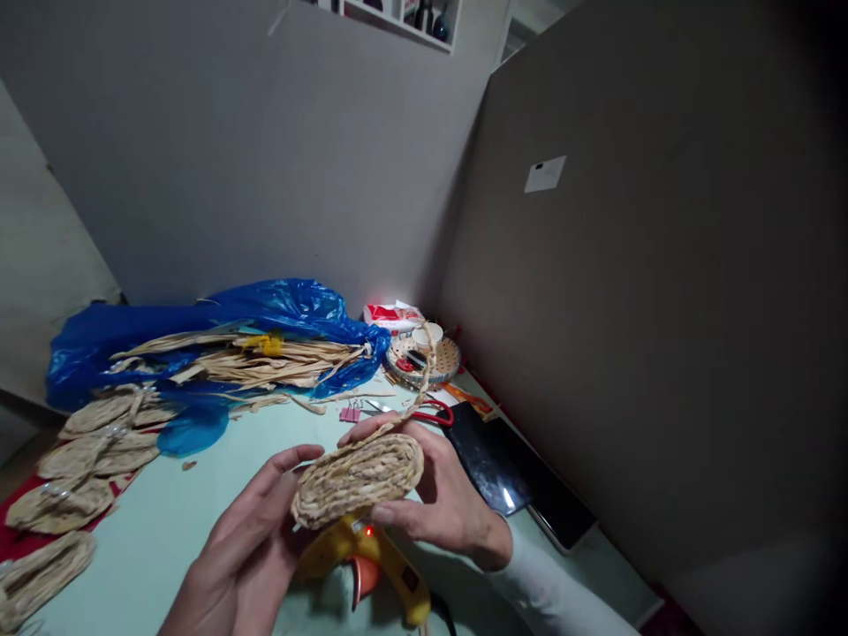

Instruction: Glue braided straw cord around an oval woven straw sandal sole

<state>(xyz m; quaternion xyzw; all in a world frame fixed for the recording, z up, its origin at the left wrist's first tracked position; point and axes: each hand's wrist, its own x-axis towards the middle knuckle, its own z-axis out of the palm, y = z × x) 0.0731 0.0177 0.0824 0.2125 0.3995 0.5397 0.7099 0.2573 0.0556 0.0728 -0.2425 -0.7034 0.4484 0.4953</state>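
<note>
An oval coil of braided tan straw (pixel 361 480) is held up between both hands, its flat face toward me. My left hand (pixel 255 530) has its fingers and thumb around the left end. My right hand (pixel 441 503) grips the right end, thumb at the lower edge and fingers behind. A loose braid tail (pixel 427 375) rises from the coil's top, over my right fingers. Below the coil, a yellow glue gun (pixel 390 565) with a lit red light and an orange trigger lies partly hidden by my hands.
Blue plastic (pixel 284 305) with straw strips (pixel 265 364) lies at the back left; several woven oval pieces (pixel 59 505) line the left edge. Red-handled scissors (pixel 434 412), a pink clip (pixel 350 414), a round basket (pixel 450 358) and dark tablets (pixel 490 459) lie beyond and right.
</note>
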